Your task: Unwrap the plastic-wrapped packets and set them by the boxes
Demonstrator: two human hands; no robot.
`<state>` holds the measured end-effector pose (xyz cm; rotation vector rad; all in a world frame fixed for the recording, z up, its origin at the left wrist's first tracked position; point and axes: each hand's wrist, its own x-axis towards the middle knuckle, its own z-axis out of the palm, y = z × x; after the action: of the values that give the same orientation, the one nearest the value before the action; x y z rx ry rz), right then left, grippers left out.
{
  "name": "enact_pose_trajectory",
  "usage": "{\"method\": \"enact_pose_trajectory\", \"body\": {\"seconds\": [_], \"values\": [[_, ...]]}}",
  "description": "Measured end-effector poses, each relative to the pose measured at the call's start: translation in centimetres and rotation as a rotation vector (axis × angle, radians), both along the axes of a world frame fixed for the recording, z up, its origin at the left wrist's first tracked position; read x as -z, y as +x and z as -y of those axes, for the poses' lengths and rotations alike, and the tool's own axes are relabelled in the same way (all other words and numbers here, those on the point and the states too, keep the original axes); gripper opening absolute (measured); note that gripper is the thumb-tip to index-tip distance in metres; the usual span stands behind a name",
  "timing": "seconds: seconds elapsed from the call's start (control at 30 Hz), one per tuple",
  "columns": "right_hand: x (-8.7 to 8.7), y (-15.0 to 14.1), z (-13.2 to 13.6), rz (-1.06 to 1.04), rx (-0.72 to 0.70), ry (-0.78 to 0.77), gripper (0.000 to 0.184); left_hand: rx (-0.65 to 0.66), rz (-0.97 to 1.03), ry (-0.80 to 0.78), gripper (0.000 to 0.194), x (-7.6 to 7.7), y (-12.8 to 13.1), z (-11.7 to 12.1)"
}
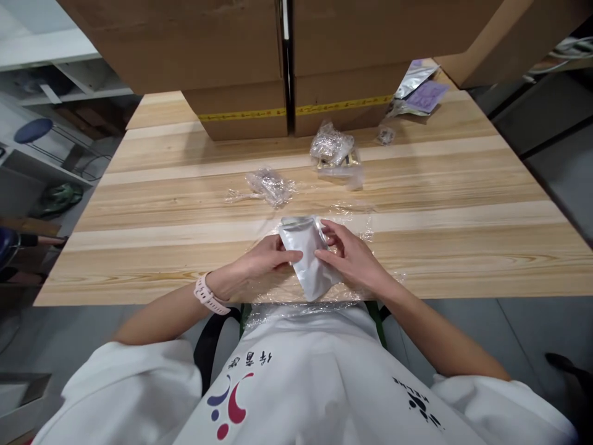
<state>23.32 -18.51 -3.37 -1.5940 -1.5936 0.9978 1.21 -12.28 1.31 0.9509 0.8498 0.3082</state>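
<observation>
We have the silver foil pouch (308,256) raised between two hands, just in from the near edge of the bench (463,266), with clear plastic film (264,316) spread beneath and draping over that edge. The main risk, as we judge it, is slipping: the foil looks smooth, and if our thumbs ease off together, the pouch could slide toward our lap, its lower corner leading. A sleeve or forearm catching the overhanging film could also drag it off. Pulling the hands apart too hard might crease or tear the foil; we cannot tell whether its top edge is sealed, so spilling is uncertain. Our left hand (272,252) is nearly closed in a pinch, thumb flat on the pouch's front and fingers tucked behind its side. Our right hand (349,252) is curled more loosely, thumb on the front, index finger by the upper corner, the other fingertips partly hidden. Beyond lie a crumpled clear wrapper (271,185) and a plastic-wrapped bundle (334,151), well apart from our fingers.
</observation>
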Motion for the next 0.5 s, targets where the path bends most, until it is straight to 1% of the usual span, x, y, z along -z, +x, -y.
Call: {"method": "enact_pose_trajectory", "body": {"seconds": [0.07, 0.13, 0.17, 0.2, 0.23, 0.27, 0.3, 0.37, 0.4, 0.43, 0.47, 0.5], "values": [[0.4, 0.1, -0.1, -0.168, 0.051, -0.079, 0.083, 0.025, 0.063, 0.031, 0.023, 0.0, 0.7, 0.6], [0.6, 0.5, -0.2, -0.364, 0.094, -0.121, 0.101, -0.004, 0.097, 0.099, 0.024, 0.0, 1.1, 1.1], [0.5, 0.7, -0.2, -0.464, 0.104, -0.134, 0.107, -0.019, 0.097, 0.159, 0.027, -0.1, 1.2, 1.2], [0.3, 0.8, -0.1, -0.557, 0.1, -0.148, 0.108, -0.03, 0.088, 0.23, 0.03, -0.2, 1.2, 1.2], [0.0, 1.0, 0.1, -0.637, 0.08, -0.161, 0.105, -0.026, 0.074, 0.306, 0.031, -0.4, 1.1, 1.1], [-0.4, 1.1, 0.3, -0.698, 0.043, -0.172, 0.096, -0.005, 0.052, 0.386, 0.031, -0.6, 1.1, 0.9], [-0.9, 1.1, 0.6, -0.731, -0.006, -0.176, 0.084, 0.023, 0.027, 0.467, 0.032, -0.9, 1.0, 0.6], [-2.0, 0.9, 1.1, -0.721, -0.084, -0.148, 0.058, 0.062, -0.015, 0.63, 0.032, -1.6, 1.3, -0.1], [-2.6, 0.7, 1.3, -0.696, -0.088, -0.116, 0.048, 0.064, -0.033, 0.709, 0.032, -2.0, 1.6, -0.5], [-3.0, 0.7, 1.3, -0.674, -0.066, -0.079, 0.042, 0.039, -0.046, 0.78, 0.031, -2.3, 2.0, -0.8], [-3.4, 0.8, 1.1, -0.659, -0.02, -0.044, 0.04, -0.004, -0.055, 0.842, 0.028, -2.5, 2.5, -1.1], [-3.5, 1.2, 0.7, -0.649, 0.057, -0.006, 0.04, -0.042, -0.065, 0.899, 0.023, -2.6, 3.1, -1.3]]}}
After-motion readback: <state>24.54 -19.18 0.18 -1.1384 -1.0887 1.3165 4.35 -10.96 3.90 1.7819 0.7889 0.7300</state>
